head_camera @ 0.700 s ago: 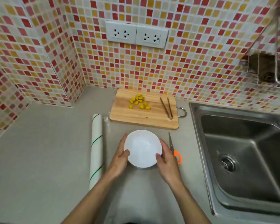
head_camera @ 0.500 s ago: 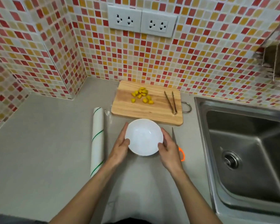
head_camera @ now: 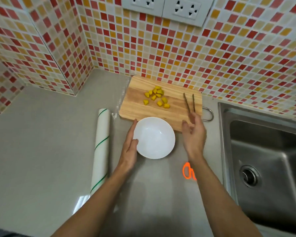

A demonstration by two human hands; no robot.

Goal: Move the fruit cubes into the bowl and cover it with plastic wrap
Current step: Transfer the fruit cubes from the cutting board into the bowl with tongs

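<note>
Off the white bowl (head_camera: 154, 138) now, my right hand (head_camera: 193, 134) reaches to one o'clock, fingers apart at the tongs (head_camera: 189, 103). Left hand (head_camera: 129, 147) flat against the bowl's nine-o'clock side. Fruit cubes (head_camera: 156, 97) on the cutting board (head_camera: 138, 106), twelve o'clock.

The fruit cubes (head_camera: 156, 97) are small yellow chunks, loosely clustered on the far half of the wooden board; the bowl (head_camera: 154, 138) is white, round, upright and empty, its far rim meeting the board's near edge; the plastic wrap (head_camera: 100, 147) is a white roll with green stripes, lying lengthwise left of the bowl, apart from it.
</note>
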